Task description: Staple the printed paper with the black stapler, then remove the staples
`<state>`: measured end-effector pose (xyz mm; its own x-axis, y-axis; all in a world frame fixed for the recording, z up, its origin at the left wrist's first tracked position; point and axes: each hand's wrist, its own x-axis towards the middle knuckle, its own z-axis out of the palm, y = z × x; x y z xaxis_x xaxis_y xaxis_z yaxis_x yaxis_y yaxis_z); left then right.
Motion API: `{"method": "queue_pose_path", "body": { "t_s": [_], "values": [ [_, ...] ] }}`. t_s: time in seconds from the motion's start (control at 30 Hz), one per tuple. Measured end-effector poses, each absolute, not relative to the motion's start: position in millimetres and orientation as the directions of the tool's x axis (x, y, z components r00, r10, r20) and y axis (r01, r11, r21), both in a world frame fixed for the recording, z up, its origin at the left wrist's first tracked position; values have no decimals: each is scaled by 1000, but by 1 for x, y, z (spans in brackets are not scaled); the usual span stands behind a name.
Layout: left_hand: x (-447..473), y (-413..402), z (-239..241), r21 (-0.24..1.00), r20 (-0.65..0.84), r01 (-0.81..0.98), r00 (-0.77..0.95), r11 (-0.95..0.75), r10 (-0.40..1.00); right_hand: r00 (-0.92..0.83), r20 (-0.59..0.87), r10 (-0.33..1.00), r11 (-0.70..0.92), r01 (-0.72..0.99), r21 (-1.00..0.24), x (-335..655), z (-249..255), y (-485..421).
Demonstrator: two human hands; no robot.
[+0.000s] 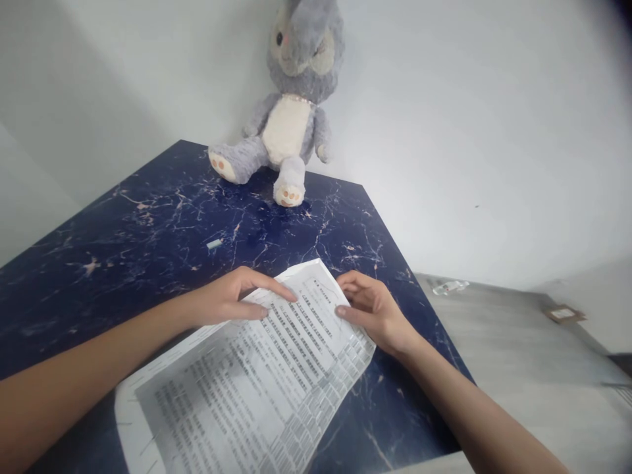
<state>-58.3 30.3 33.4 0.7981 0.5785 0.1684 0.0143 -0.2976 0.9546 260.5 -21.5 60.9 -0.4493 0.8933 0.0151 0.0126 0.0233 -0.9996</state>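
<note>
A printed sheet of paper [257,375] lies on the dark blue marbled table [148,230], running from the near left toward the table's right side. My left hand [232,299] rests on the sheet's far left part, fingers stretched out flat across it. My right hand [372,309] is at the sheet's far right edge, fingers curled with the thumb and fingertips pinching the paper's edge. The far end of the sheet is lifted slightly between the two hands.
A grey plush rabbit [289,105] sits at the table's far corner against the white wall. A small pale scrap [214,244] lies mid-table. To the right, on the grey floor, are a clear plastic bottle [449,286] and a flat cardboard piece [565,314].
</note>
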Motion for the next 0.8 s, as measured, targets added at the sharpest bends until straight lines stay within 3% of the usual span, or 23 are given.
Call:
{"method": "queue_pose_path", "body": {
  "t_s": [0.47, 0.8],
  "values": [
    [-58, 31, 30, 962, 170, -6, 797, -274, 579, -431, 98, 897, 133, 51, -990, 259, 63, -22],
    [-57, 29, 35, 968, 153, -1, 795, -250, 587, -373, 80, 925, 167, 208, -964, 257, 67, -28]
  ]
}}
